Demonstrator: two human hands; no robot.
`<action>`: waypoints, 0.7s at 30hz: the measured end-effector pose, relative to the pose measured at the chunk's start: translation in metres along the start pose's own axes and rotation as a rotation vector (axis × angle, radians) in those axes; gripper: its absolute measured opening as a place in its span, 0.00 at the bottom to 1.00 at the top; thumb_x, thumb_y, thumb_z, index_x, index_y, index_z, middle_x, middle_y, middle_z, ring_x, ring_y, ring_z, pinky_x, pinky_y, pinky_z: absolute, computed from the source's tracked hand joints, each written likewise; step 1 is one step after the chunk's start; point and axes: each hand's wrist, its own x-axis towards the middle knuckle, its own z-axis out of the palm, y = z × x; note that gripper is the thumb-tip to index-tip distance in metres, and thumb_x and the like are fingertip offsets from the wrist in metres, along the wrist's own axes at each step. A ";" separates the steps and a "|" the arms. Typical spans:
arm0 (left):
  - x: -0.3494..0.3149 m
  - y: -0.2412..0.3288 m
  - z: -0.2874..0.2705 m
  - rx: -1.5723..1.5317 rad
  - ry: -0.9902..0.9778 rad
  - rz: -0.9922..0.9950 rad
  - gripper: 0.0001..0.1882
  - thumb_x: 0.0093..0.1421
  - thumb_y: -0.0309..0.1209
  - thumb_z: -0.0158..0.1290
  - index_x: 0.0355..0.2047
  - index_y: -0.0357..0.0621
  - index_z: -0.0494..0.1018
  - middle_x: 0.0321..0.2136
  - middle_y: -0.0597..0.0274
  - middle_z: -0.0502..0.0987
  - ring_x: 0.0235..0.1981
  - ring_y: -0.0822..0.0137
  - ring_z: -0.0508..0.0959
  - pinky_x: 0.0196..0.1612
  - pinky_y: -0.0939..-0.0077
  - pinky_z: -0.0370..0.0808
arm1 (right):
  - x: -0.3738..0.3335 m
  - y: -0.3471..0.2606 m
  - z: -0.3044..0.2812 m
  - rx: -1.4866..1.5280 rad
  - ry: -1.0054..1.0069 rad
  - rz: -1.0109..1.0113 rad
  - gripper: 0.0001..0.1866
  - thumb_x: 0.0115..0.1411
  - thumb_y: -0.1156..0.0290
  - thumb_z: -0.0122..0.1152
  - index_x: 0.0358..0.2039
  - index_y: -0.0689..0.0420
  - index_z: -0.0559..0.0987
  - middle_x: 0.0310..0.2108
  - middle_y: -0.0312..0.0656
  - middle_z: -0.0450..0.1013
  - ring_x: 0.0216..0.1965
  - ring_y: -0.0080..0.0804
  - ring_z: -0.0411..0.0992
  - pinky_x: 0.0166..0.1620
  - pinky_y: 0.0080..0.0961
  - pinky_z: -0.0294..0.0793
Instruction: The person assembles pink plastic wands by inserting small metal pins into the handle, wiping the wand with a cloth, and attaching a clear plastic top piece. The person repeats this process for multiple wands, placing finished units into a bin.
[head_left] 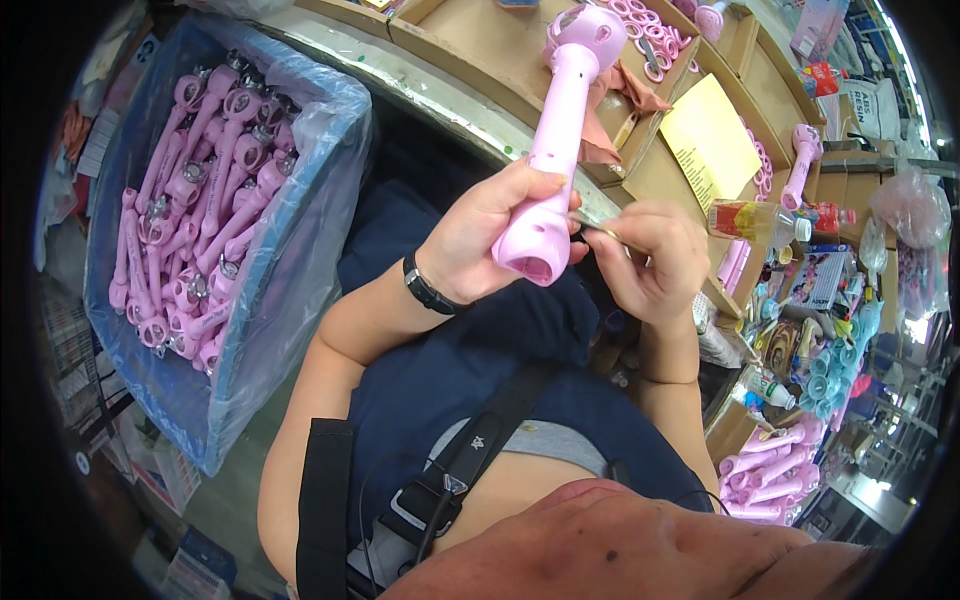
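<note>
My left hand [468,232] is wrapped round the lower part of a pink plastic wand-shaped shell [562,125]. The shell is tilted, its round, holed head at the top and a wide open end pointing down toward me. Close to its right side, my right hand [658,258] pinches a thin, dark and shiny tool [592,226], which looks like a small blade. The tool's tip is at the shell's lower part, beside my left fingers; whether it touches the shell I cannot tell.
On the left, a blue crate [345,115] lined with clear plastic holds several pink wands. Cardboard trays [470,40] on the bench hold pink rings [655,35] and a yellow sheet [710,140]. A bottle [755,222] lies at the right, with more pink shells [770,470] below.
</note>
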 end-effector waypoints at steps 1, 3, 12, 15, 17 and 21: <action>0.000 0.000 0.000 0.002 -0.004 0.008 0.15 0.60 0.30 0.49 0.46 0.36 0.64 0.33 0.57 0.74 0.32 0.67 0.76 0.34 0.71 0.78 | 0.000 0.000 -0.001 -0.037 0.056 -0.014 0.14 0.42 0.71 0.73 0.26 0.55 0.75 0.21 0.37 0.73 0.20 0.32 0.73 0.21 0.24 0.69; 0.000 -0.001 -0.001 0.011 0.011 0.011 0.15 0.60 0.30 0.49 0.45 0.37 0.64 0.33 0.57 0.74 0.32 0.66 0.76 0.35 0.71 0.77 | 0.001 -0.001 -0.001 0.040 -0.074 -0.132 0.13 0.41 0.71 0.73 0.26 0.55 0.75 0.21 0.37 0.73 0.20 0.33 0.73 0.21 0.24 0.69; 0.001 0.000 -0.001 0.088 -0.021 0.050 0.17 0.60 0.30 0.49 0.49 0.40 0.62 0.34 0.58 0.74 0.33 0.67 0.76 0.34 0.71 0.77 | 0.001 -0.002 -0.004 -0.006 -0.074 0.024 0.13 0.41 0.71 0.73 0.26 0.53 0.75 0.22 0.36 0.74 0.19 0.31 0.72 0.21 0.22 0.67; -0.001 -0.002 0.000 0.041 -0.026 0.016 0.14 0.61 0.28 0.50 0.46 0.42 0.62 0.32 0.62 0.73 0.31 0.72 0.76 0.34 0.75 0.77 | 0.000 -0.003 -0.007 0.047 -0.104 -0.084 0.14 0.41 0.71 0.73 0.27 0.53 0.75 0.21 0.36 0.73 0.20 0.32 0.72 0.21 0.24 0.68; -0.001 0.000 0.000 0.067 0.023 0.012 0.15 0.60 0.27 0.51 0.47 0.42 0.62 0.32 0.61 0.73 0.31 0.72 0.76 0.34 0.74 0.77 | 0.001 -0.002 -0.006 0.005 -0.205 -0.085 0.14 0.41 0.70 0.73 0.27 0.53 0.75 0.22 0.37 0.73 0.20 0.32 0.73 0.22 0.24 0.68; 0.000 0.000 -0.003 0.071 0.003 0.024 0.17 0.60 0.28 0.50 0.48 0.41 0.61 0.33 0.59 0.73 0.31 0.69 0.76 0.34 0.73 0.77 | 0.002 0.000 -0.004 0.004 -0.034 -0.043 0.14 0.41 0.69 0.73 0.25 0.53 0.75 0.20 0.37 0.73 0.18 0.32 0.71 0.20 0.24 0.66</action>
